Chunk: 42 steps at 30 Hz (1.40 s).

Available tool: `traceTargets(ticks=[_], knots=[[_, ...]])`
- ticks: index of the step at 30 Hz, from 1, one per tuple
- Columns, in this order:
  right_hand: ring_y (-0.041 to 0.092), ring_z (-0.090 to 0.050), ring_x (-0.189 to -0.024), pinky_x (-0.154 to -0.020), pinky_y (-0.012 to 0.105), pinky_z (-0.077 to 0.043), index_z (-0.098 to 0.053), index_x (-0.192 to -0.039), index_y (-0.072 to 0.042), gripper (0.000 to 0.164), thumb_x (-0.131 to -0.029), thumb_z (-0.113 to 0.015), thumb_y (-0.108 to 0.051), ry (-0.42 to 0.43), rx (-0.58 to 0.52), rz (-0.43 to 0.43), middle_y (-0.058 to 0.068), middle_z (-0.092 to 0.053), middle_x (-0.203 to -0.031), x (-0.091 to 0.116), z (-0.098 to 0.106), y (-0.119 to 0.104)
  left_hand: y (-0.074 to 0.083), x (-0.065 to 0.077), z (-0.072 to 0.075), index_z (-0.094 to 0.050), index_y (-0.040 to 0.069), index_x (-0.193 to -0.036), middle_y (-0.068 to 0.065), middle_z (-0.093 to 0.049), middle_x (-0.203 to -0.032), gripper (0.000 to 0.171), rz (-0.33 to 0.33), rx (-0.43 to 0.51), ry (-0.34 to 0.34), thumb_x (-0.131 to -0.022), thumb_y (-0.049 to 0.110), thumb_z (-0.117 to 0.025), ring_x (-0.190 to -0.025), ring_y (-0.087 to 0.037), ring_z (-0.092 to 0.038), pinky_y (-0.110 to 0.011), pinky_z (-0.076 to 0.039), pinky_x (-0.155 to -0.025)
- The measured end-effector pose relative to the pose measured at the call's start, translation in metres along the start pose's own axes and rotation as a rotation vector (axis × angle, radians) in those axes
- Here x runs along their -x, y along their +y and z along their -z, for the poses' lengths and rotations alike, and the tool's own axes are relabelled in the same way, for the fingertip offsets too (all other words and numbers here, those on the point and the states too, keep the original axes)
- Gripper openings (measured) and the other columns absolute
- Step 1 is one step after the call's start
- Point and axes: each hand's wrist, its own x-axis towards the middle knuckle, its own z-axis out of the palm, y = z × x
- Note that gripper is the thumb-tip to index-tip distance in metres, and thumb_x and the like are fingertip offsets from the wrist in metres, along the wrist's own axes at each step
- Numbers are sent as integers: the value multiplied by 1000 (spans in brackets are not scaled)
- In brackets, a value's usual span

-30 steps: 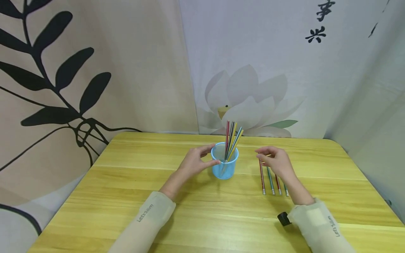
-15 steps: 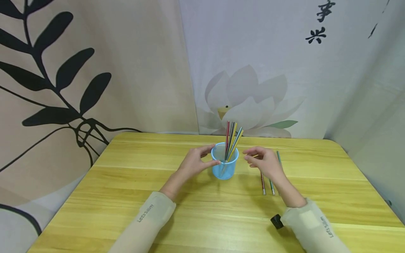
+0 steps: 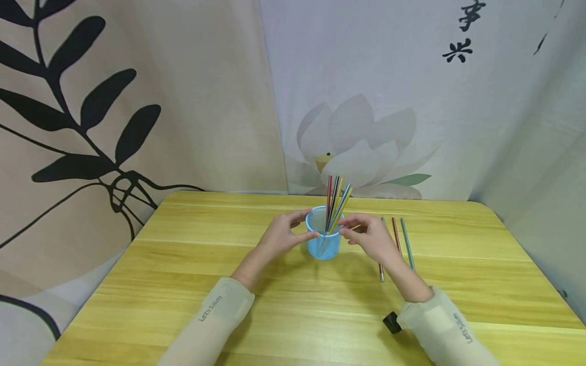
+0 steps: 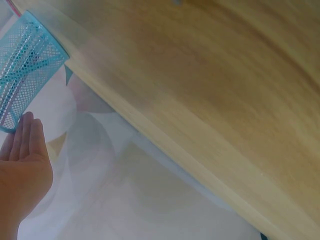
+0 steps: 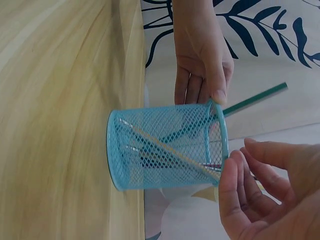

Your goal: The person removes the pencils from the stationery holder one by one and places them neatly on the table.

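A light-blue mesh pencil cup stands upright on the wooden table with several pencils leaning in it. My left hand holds it from the left, thumb on the near rim and fingers along the far side. At the opposite rim is my right hand, fingers loosely bent and nothing seen between them. In the right wrist view its fingertips are right at the rim, overlapping it. Red and teal pencils, among them a teal pencil, lie side by side on the table, partly hidden under my right forearm.
The wooden table ends at a printed cloth backdrop behind the cup. A small black object sits at the right sleeve's cuff.
My right hand has moved left from above the pencils on the table to the cup's right rim, uncovering the pencils' far ends. The left hand and cup have stayed in place.
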Motion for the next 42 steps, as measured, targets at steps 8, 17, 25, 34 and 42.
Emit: traceTargets(ticks=[8,17,25,34,42], knots=[[23,-70,-84,-72,36,-65,-69,-114,4,23,-94,-68,-9,-34,1,19,23,-70,-110,2,-8,-5,0,1,0,-56,11,-142,-9,-63,-138,69,-4,7,1,-83,37,-80,-127,-25,-62,-36,-52,-108],[14,-69,-79,-71,34,-65,-71,-113,1,22,-93,-69,-8,-55,-2,36,21,-70,-104,4,-14,-11,-1,0,-1,-56,10,-142,-9,-63,-138,68,-11,11,1,-84,37,-80,-127,-24,-62,-35,-52,-109],[15,-68,-79,-71,34,-64,-72,-112,-3,20,-93,-70,-10,-71,9,22,16,-71,-100,5,-17,-11,0,0,-1,-57,11,-141,-8,-62,-139,67,-6,19,4,-84,36,-81,-127,-24,-62,-36,-52,-109],[22,-69,-85,-67,26,-57,-74,-108,-7,17,-92,-71,-11,-52,68,39,12,-72,-96,5,-20,-12,2,1,0,-56,12,-142,-8,-61,-140,67,-11,0,3,-84,36,-80,-127,-25,-62,-35,-52,-108],[30,-70,-85,-68,36,-61,-74,-105,-8,13,-92,-71,-13,-41,62,44,10,-74,-96,5,-23,-15,1,1,-1,-55,12,-143,-9,-61,-141,67,-19,-3,2,-85,36,-79,-127,-25,-62,-35,-52,-109]])
